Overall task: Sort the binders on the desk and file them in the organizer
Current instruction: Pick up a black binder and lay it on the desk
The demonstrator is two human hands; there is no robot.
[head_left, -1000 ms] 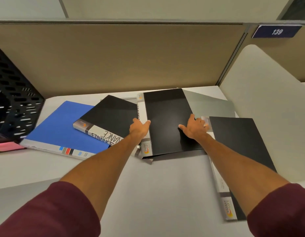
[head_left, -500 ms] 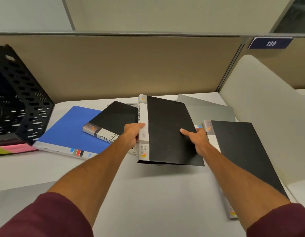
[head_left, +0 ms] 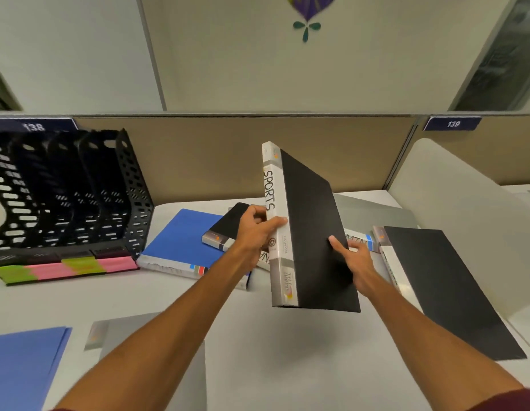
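A black binder (head_left: 311, 221) with a white spine lettered SPORTS stands tilted upright in the air above the desk. My left hand (head_left: 256, 229) grips its spine and my right hand (head_left: 354, 259) holds its right cover edge. The black perforated organizer (head_left: 65, 191) with several upright slots stands at the far left, its front base marked with pink and green labels. On the desk lie a blue binder (head_left: 180, 241), a black binder (head_left: 228, 226) partly hidden behind my left hand, and another black binder (head_left: 444, 286) at the right.
A grey folder (head_left: 376, 212) lies behind the held binder. Near me, a grey folder (head_left: 157, 351) and a blue folder (head_left: 20, 366) rest on the white desk (head_left: 287, 366). A tan partition (head_left: 213, 155) closes the back; a white divider (head_left: 465, 209) rises at the right.
Both hands lifted the black binder off the pile and tipped it upright, so its SPORTS spine now faces me. The view has tilted up and left, showing the organizer.
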